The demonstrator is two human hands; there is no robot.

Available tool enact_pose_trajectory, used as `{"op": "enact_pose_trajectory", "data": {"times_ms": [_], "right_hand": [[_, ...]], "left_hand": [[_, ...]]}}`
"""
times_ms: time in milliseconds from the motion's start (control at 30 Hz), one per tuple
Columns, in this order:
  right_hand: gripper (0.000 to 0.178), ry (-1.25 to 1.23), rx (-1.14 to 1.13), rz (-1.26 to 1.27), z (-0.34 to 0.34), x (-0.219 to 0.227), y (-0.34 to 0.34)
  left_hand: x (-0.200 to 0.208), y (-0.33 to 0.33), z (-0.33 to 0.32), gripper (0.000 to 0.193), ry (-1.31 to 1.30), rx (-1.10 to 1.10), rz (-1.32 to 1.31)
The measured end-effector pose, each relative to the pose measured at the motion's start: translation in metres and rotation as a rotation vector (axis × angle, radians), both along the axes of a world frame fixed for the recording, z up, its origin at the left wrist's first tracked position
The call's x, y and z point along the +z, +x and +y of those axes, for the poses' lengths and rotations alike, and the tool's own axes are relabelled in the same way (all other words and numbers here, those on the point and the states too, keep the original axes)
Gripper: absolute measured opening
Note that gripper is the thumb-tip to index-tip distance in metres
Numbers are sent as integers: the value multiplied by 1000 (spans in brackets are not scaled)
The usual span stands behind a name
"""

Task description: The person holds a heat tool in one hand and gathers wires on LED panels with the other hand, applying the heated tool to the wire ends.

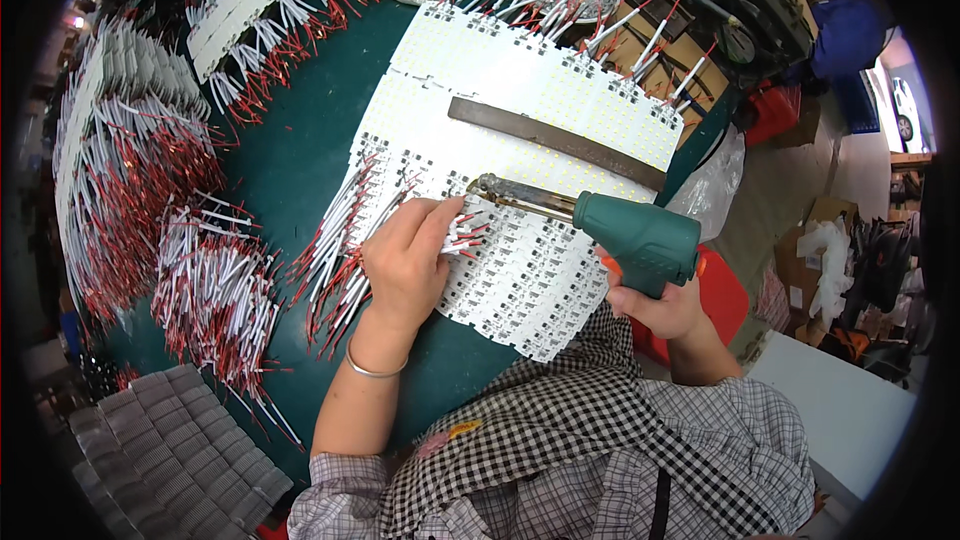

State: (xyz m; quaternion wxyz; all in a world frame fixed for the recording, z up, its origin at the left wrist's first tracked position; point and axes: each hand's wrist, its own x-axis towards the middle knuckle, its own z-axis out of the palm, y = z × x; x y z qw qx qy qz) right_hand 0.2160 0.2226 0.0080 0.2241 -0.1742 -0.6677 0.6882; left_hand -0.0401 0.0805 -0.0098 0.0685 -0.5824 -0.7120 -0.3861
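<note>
Left hand lying on the white LED boards, fingers curled narrow and pinching a small bunch of red-and-white wire leads against the board surface, thumb tucked close beside the fingertips. Thin metal bangle around that wrist. Right hand wrapped shut around the grip of a green soldering gun, held just off the near right corner of the boards, its long brass-coloured barrel reaching leftward over them, tip ending right next to the pinched leads, touching or not impossible to tell. Boards spread in overlapping rows across a dark green table, running from the near edge up toward the far right. Flat dark metal bar resting diagonally across the middle of the boards, well apart from both hands. Loose red-tipped leads fanned out along the left edge of the boards, just beside the left hand. Heaps of cut wire leads piled farther left on the table, more finished boards with wires at the far left corner. Stacked grey ribbed pieces at the near left. Checked shirt sleeves and apron along the lower edge. Another person in blue at the far right, beyond the table. Red bin below the table edge, behind the right hand.
</note>
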Motion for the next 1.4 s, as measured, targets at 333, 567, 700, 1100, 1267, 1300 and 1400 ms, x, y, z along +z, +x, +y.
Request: {"op": "enact_pose_trajectory", "data": {"times_ms": [333,567,700,1100,1267,1300,1400], "right_hand": [[29,-135,-70,-113,-10,9,-4],[27,264,63,-99,-4,8,-6],[31,113,-44,-84,-8,12,-1],[53,-173,-96,168,0,19,12],[52,-213,-99,131,-2,23,27],[52,-221,-89,133,-3,21,28],[45,-252,4,-3,-4,14,36]], "left_hand": [[2,4,-2,47,-19,33,48],[-1,3,-2,43,-6,30,130],[0,4,-2,43,-5,25,137],[31,8,-14,40,28,66,166],[42,32,-59,32,158,137,-274],[42,34,-64,32,153,148,-270],[39,42,-76,38,-237,96,-118]]}}
